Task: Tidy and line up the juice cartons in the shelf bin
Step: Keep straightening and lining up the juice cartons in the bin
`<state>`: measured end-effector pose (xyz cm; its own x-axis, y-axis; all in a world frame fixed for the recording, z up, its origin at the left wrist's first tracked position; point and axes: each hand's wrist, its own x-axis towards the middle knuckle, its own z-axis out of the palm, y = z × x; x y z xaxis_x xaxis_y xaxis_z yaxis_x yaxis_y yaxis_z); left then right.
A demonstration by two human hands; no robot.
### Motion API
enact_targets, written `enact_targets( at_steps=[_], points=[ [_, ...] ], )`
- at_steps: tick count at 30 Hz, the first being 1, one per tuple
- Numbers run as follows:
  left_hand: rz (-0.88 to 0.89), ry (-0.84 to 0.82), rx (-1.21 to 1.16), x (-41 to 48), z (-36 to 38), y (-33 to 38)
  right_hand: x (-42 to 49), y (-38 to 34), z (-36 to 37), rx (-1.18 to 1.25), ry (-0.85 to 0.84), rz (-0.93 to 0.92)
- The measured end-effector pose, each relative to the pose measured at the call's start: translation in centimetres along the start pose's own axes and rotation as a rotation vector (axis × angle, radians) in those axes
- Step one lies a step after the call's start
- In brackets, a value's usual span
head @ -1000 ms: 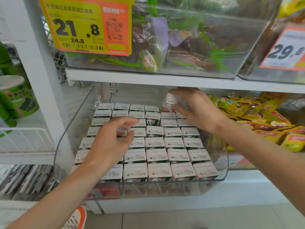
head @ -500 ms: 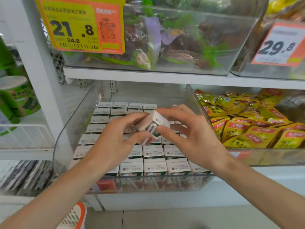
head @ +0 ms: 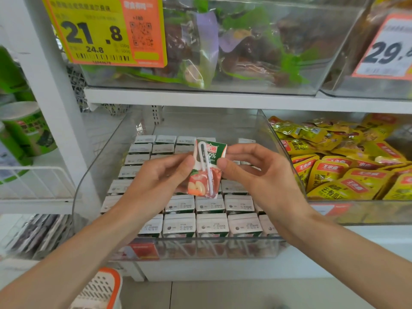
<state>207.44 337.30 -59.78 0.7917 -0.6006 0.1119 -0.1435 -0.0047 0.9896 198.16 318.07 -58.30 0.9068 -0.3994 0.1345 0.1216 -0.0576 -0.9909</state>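
A small apple juice carton with a white straw on its face is held upright above the clear shelf bin. My left hand pinches its left edge with thumb and fingers. My right hand pinches its right edge. Below, several rows of white-topped juice cartons stand packed in the bin, their tops facing up. My hands and wrists hide part of the middle rows.
A neighbouring clear bin of yellow snack packets sits to the right. The shelf above carries bins with price tags. Green cups stand on the left shelf. A white and orange basket is at lower left.
My right hand took a carton from the back of the bin and brought it forward; both hands now hold it upright, turned with its straw side toward me.
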Motion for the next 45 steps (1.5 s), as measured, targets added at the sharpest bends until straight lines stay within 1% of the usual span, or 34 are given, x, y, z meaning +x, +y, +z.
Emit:
enact_targets(
  at_steps=[8, 14, 18, 23, 25, 27, 29, 31, 34, 39, 45],
  points=[
    [-0.027, 0.010, -0.021, 0.0, -0.1, -0.1, -0.1, 0.5, -0.3, 0.064, -0.027, 0.017],
    [-0.037, 0.025, -0.039, 0.0, -0.1, 0.1, -0.3, 0.6, -0.1, 0.031, -0.044, -0.006],
    [-0.049, 0.023, -0.050, 0.0, -0.1, 0.1, -0.3, 0.8, 0.0, -0.001, -0.027, 0.004],
    [-0.014, 0.018, -0.042, 0.0, -0.1, 0.2, -0.1, 0.8, 0.1, 0.116, 0.023, 0.090],
    [-0.002, -0.007, -0.034, 0.0, 0.0, 0.4, -0.1, 0.8, 0.4, 0.149, -0.004, 0.136],
    [-0.016, -0.044, -0.021, -0.1, 0.0, 0.5, -0.1, 0.7, 0.7, 0.170, -0.085, 0.173],
    [-0.039, -0.090, 0.013, -0.2, 0.1, 0.6, -0.2, 0.6, 0.7, 0.088, -0.133, 0.157],
    [-0.063, -0.107, 0.008, -0.4, 0.2, 0.5, -0.4, 0.5, 0.6, 0.027, -0.140, 0.127],
    [-0.077, -0.082, -0.022, -0.4, 0.3, 0.5, -0.5, 0.4, 0.6, 0.005, -0.161, 0.119],
    [-0.079, 0.022, -0.076, 0.0, 0.1, 0.5, -0.4, 0.6, 0.6, -0.014, -0.192, 0.141],
    [-0.113, -0.012, -0.150, 0.1, 0.0, 0.2, -0.4, 0.7, 0.5, 0.056, -0.125, 0.122]
  ],
)
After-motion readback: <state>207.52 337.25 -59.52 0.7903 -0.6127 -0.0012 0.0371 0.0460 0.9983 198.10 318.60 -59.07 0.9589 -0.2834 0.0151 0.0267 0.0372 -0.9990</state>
